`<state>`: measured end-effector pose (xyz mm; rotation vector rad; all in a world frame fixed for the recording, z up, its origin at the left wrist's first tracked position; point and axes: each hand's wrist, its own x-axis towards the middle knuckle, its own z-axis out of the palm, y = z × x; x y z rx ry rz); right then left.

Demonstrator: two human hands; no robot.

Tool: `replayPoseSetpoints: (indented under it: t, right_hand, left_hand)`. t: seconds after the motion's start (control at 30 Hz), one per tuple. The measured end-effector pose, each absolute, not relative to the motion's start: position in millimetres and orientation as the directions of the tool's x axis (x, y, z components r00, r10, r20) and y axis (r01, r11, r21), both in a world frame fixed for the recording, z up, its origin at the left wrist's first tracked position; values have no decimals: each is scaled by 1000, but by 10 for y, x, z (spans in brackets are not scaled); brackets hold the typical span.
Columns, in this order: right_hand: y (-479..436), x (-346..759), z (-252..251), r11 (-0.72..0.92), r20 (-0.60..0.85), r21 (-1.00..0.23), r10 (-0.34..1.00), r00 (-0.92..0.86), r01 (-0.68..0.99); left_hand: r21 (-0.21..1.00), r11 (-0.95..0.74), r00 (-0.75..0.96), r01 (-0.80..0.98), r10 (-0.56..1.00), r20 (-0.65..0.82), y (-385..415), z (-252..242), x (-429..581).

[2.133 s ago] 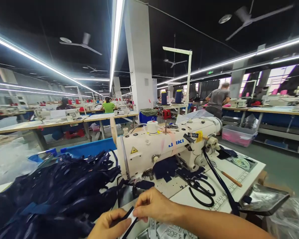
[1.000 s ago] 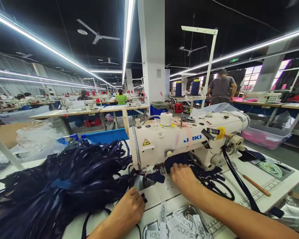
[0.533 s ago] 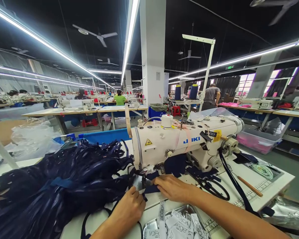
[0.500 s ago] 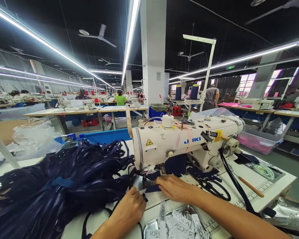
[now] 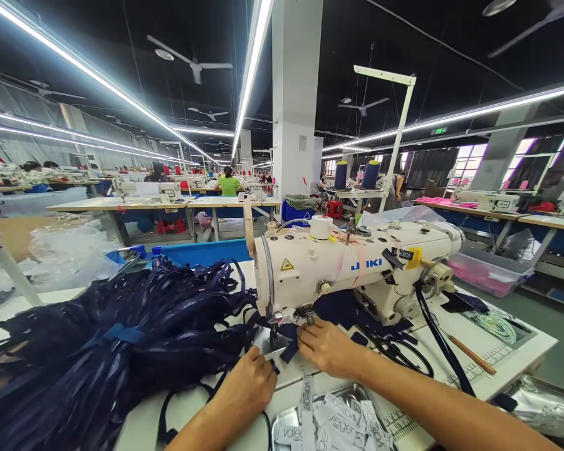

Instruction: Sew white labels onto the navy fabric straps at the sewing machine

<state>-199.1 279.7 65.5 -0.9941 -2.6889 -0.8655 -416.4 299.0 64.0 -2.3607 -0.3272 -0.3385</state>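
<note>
Under the head of a white sewing machine (image 5: 319,269), both my hands are at the needle area, close to the metal presser foot (image 5: 274,338). My left hand (image 5: 251,382) is closed in front and to the left of the foot, its fingertips pinched on navy strap fabric, mostly hidden. My right hand (image 5: 326,348) lies right of the foot, its fingers bent down on a short navy fabric piece (image 5: 289,351). A large heap of navy straps (image 5: 122,357) spreads to the left. Close below my hands, a metal tray (image 5: 278,426) holds white printed labels (image 5: 341,419).
Black-handled scissors (image 5: 416,357) lie behind my right forearm. Further right are a wooden-handled tool (image 5: 472,354), a coil of pale cord (image 5: 496,327) and a second metal tray (image 5: 545,407). Navy thread cones (image 5: 371,175) stand behind the machine. Other people sit at far tables.
My right hand has moved slightly up and back, nearer the machine head. The navy piece beside it has turned to a steeper angle. My left hand stays almost in place.
</note>
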Motion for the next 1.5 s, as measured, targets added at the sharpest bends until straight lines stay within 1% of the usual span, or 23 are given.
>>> replayPoseSetpoints:
  t: [0.07, 0.13, 0.17, 0.27, 0.3, 0.33, 0.4, 0.53, 0.6, 0.67, 0.73, 0.8, 0.9, 0.97, 1.2, 1.5]
  right_hand:
    - [2846, -2058, 630, 647, 297, 466, 529, -795, 604]
    - [2852, -2095, 634, 652, 312, 389, 571, -759, 651]
    - [2842, -2120, 647, 639, 328, 317, 620, -713, 701]
    - [2796, -2267, 697, 541, 338, 42, 783, -522, 840]
    - [2786, -2336, 705, 498, 329, -28, 823, -462, 867]
    - [2782, -2405, 705, 459, 326, -72, 850, -414, 885]
    - [2790, -2517, 683, 418, 328, -80, 868, -373, 905]
    - [2829, -2567, 633, 451, 305, 3, 850, -430, 893]
    - [2840, -2533, 634, 463, 297, -5, 847, -441, 886]
    - [2847, -2497, 645, 467, 292, -46, 851, -436, 883]
    - [2859, -2476, 650, 475, 282, -119, 858, -429, 872]
    - [2879, -2472, 642, 462, 278, -235, 875, -396, 855]
    - [2915, -2488, 615, 394, 261, -429, 916, -306, 813]
    - [2934, -2506, 599, 360, 245, -496, 931, -271, 790]
    - [2942, -2521, 564, 342, 249, -570, 938, -240, 747]
    - [2916, -2507, 584, 362, 274, -576, 930, -244, 733]
  left_hand:
    - [-620, -714, 939, 325, 162, 305, 2972, 642, -4187]
    - [-616, -720, 943, 319, 175, 284, 2968, 634, -4201]
    - [-612, -723, 943, 318, 178, 281, 2971, 628, -4203]
    - [-606, -725, 939, 328, 182, 291, 2986, 611, -4196]
    - [-607, -724, 939, 327, 177, 294, 2988, 608, -4194]
    - [-610, -722, 939, 326, 171, 299, 2988, 608, -4194]
    - [-617, -716, 937, 326, 160, 309, 2980, 613, -4199]
    - [-611, -719, 936, 332, 170, 309, 2964, 625, -4211]
    - [-606, -722, 934, 336, 172, 313, 2964, 622, -4211]
    - [-604, -715, 925, 352, 167, 340, 2968, 612, -4212]
    - [-601, -710, 912, 366, 145, 384, 2972, 601, -4216]
    - [-589, -711, 894, 384, 128, 430, 2974, 590, -4217]
    - [-573, -712, 873, 406, 116, 474, 2978, 582, -4199]
    - [-567, -713, 864, 412, 108, 492, 2984, 582, -4172]
    - [-573, -712, 868, 406, 105, 485, 2997, 586, -4133]
    - [-592, -720, 890, 361, 77, 450, 3030, 570, -4123]
